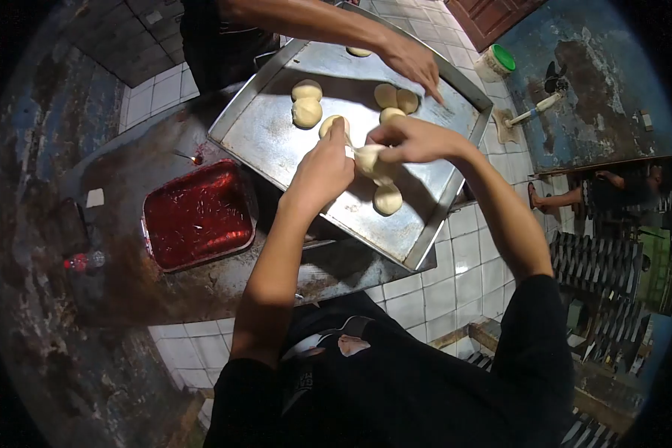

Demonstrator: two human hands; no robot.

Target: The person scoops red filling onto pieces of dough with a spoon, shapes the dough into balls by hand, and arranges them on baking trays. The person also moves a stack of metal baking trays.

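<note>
Over a large metal tray (257,142), my left hand (322,178) is closed on one side of a pale piece of dough (367,158). My right hand (418,140) pinches the other side, and the dough is stretched between the two. A round dough ball (387,199) lies on the tray just below my hands. Another dough ball (328,125) is partly hidden behind my left fingers. Farther left, a joined pair of dough balls (306,112) rests on the metal. More dough pieces (405,101) sit beyond my right hand.
Another person's hand (414,63) reaches over the tray's far side. A red rectangular tub (199,216), glossy inside, stands on the worn table (116,276) to the left. A bucket with a green lid (496,63) is on the tiled floor at upper right. Someone's leg (560,198) shows at far right.
</note>
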